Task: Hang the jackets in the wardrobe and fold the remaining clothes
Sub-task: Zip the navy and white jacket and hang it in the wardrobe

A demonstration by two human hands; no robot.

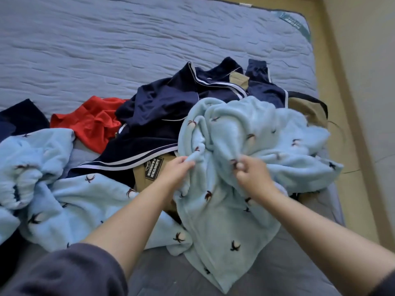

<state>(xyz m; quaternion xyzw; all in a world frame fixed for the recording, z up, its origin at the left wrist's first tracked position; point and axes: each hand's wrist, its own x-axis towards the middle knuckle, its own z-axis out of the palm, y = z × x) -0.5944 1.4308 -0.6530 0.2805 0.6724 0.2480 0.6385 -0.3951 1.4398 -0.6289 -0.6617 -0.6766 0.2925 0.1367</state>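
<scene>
Nearest the lower edge, our dark grey sleeve [64,274] covered the left upper arm. Above it, at the frame's centre, our left hand [177,169] pinched a fold of the pale blue fleece garment with small dark bird motifs [224,221] between thumb and curled fingers. Just beside it, our right hand [252,174] pinched another fold of the same garment in the same way. The garment lay bunched, its long axis running from the lower centre up toward the right middle, its narrow end pointing at the lower edge. A second pale blue fleece piece [53,199] sprawled at lower left. Everything rested on the blue quilted bed cover [106,39]. Farther up, this also bore a crumpled navy jacket with white piping and tan lining [162,107] at centre and a rumpled red garment [94,122] to its left.
</scene>
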